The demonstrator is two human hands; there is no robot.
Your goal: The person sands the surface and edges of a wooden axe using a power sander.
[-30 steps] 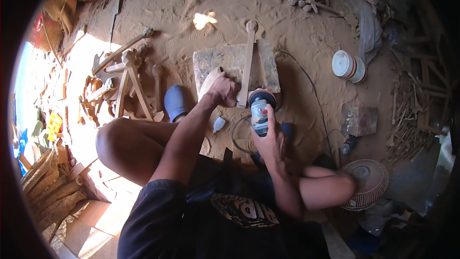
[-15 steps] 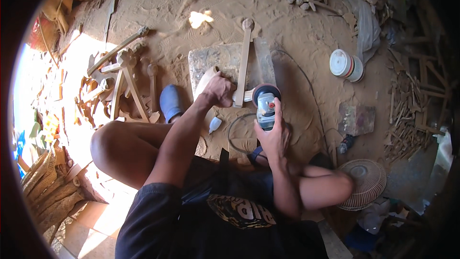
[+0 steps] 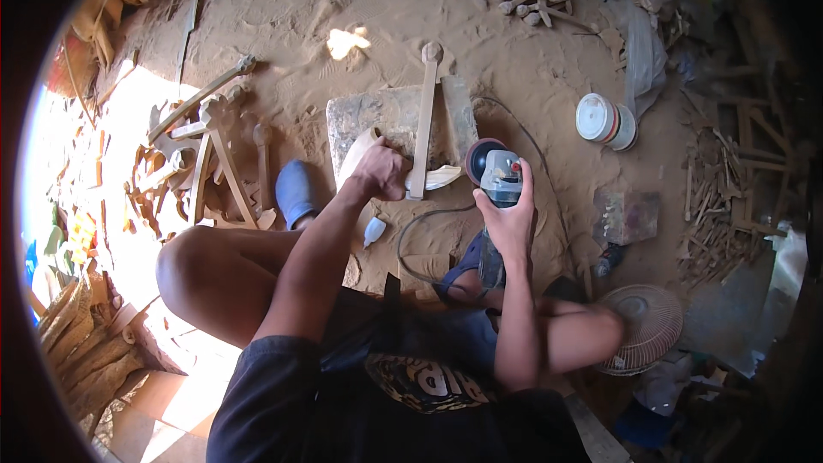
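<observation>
My left hand (image 3: 380, 170) is closed round a pale, curved piece (image 3: 355, 153) that looks like bone or carved wood. What seems to be its other end, a whitish tip (image 3: 444, 177), shows past the long stick. That knob-ended, light wooden stick (image 3: 424, 120) lies lengthwise over the worn block (image 3: 463, 116), just right of my left fingers. In my right hand (image 3: 510, 223) is an angle grinder (image 3: 500, 178) with a round reddish-brown disc (image 3: 486, 159). A small gap separates the disc from the whitish tip.
A pile of knob-ended sticks (image 3: 210, 124) stands at the left beside my blue shoe (image 3: 297, 189). The grinder's cord (image 3: 549, 171) curves over the sand. A white tub (image 3: 597, 117), a block (image 3: 626, 214) and a fan (image 3: 641, 326) are at the right.
The grinder in my right hand has moved right and slightly down, so its disc has come away from the pale piece. My left hand keeps its grip.
</observation>
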